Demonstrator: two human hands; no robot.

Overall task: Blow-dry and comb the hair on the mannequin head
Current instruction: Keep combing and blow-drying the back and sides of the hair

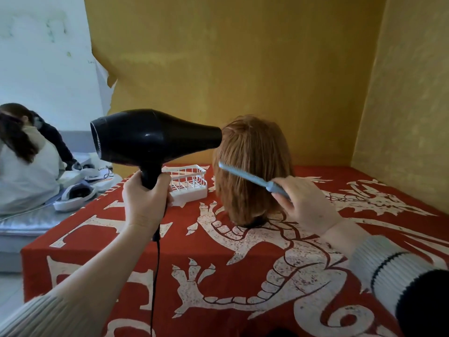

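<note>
A mannequin head (252,166) with straight ginger hair stands on the red patterned table (218,276), its back towards me. My left hand (145,200) grips the handle of a black hair dryer (150,137); the nozzle points right and almost touches the upper left of the hair. Its black cord (156,276) hangs down over the cloth. My right hand (303,203) holds a light blue comb (250,177) by the handle, its teeth lying across the back of the hair at mid height.
A white wire basket (189,183) sits on the table just left of the mannequin head. Yellow walls close in behind and on the right. At the left, a person in a pale top (26,166) sits on a low grey mattress among white objects.
</note>
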